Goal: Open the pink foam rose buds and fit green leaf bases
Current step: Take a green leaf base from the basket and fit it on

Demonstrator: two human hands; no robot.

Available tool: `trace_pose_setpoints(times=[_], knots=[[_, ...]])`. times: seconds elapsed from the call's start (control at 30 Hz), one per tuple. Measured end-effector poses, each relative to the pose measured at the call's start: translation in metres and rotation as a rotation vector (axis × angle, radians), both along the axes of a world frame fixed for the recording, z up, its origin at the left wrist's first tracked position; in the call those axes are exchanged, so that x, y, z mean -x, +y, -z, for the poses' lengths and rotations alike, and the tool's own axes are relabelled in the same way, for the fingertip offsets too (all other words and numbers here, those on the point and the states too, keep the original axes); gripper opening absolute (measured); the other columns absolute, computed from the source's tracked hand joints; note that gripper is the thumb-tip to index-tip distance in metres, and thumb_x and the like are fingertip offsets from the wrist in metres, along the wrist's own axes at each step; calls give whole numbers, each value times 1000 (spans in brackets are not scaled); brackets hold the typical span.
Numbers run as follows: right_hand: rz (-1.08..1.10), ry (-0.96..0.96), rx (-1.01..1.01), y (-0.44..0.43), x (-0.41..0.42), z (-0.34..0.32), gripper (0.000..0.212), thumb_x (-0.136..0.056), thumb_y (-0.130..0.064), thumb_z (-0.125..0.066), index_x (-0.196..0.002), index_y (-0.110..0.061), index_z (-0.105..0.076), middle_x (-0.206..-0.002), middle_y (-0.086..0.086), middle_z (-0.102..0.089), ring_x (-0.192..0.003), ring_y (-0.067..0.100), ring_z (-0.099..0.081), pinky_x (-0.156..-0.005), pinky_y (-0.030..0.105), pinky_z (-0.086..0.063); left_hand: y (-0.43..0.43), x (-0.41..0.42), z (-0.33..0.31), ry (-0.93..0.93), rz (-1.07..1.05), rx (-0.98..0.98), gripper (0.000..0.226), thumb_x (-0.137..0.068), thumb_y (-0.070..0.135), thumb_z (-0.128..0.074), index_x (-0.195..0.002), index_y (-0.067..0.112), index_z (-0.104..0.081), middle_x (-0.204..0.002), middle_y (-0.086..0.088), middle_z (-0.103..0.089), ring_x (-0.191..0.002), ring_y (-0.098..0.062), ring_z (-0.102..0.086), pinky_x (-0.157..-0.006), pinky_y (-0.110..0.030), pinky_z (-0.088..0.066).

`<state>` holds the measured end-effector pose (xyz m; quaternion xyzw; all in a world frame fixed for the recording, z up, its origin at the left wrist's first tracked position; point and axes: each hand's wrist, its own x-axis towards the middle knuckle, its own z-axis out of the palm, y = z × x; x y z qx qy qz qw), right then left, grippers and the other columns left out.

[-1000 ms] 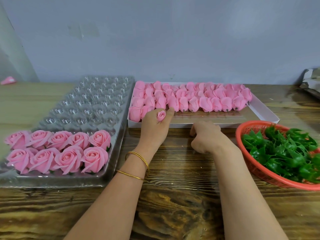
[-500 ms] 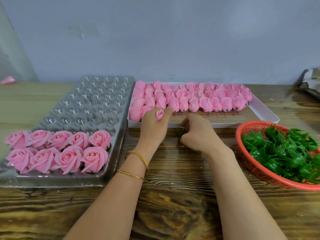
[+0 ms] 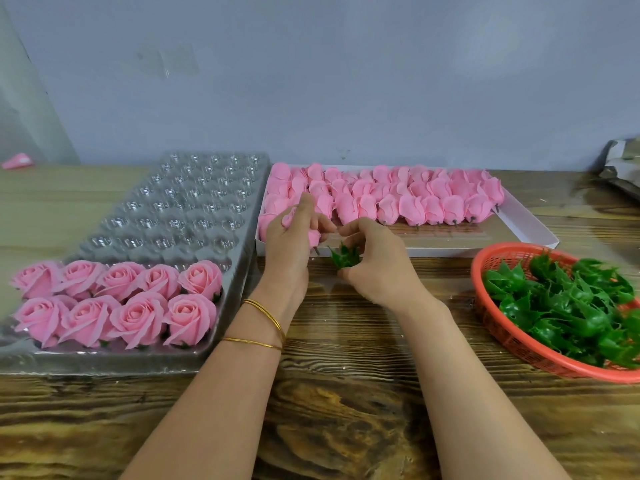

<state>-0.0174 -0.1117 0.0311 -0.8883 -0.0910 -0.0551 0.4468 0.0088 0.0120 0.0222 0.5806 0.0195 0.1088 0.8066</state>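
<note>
Pink foam rose buds filling the white box at the worktop's back. Gripping 1 bud in left hand, pinching 1 green leaf base in right hand just beside it. Needing stem lined with base's centre, pushing gently, straight.

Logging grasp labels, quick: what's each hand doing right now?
Left hand: holding a pink rose bud.
Right hand: pinching a green leaf base.
</note>
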Motion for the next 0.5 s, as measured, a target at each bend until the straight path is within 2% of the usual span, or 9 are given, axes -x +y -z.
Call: trace_pose_setpoints(times=[0.2,0.33,0.43,0.5], knots=[[-33,-31,38,9,-1,7,52,-71,5,-74,-109,-22,-53,-86,-18,-50,-78,-6,-47,-64,-1,-37,0,2,-5,17,71,124,58,-99,32,-52,-42,24,-51,-67,-5,-70,-64,-11,-65,-59,-20,-50],[-31,-66,8,11,-1,9,56,-70,6,-74,-107,-25,-46,-85,-21,-49,-77,-7,-47,-66,-4,-35,-1,4,-6,41,115,132,56,-98,34,-53,-43,22,-52,-77,-5,-72,-79,-16,-68,-74,-30,-52],[-18,-97,-21,13,-2,9,58,-69,6,-75,-115,-21,-51,-85,-23,-49,-77,-9,-48,-69,-4,-36,-2,6,-7,22,163,140,56,-99,31,-51,-45,20,-52,-81,-6,-73,-78,-17,-70,-66,-27,-55],[-6,-121,-23,14,-2,10,60,-68,4,-76,-120,-16,-54,-86,-24,-49,-77,-8,-49,-68,-2,-37,-4,6,-8,14,190,150,53,-100,30,-50,-49,16,-53,-83,-9,-73,-78,-18,-70,-66,-27,-56]])
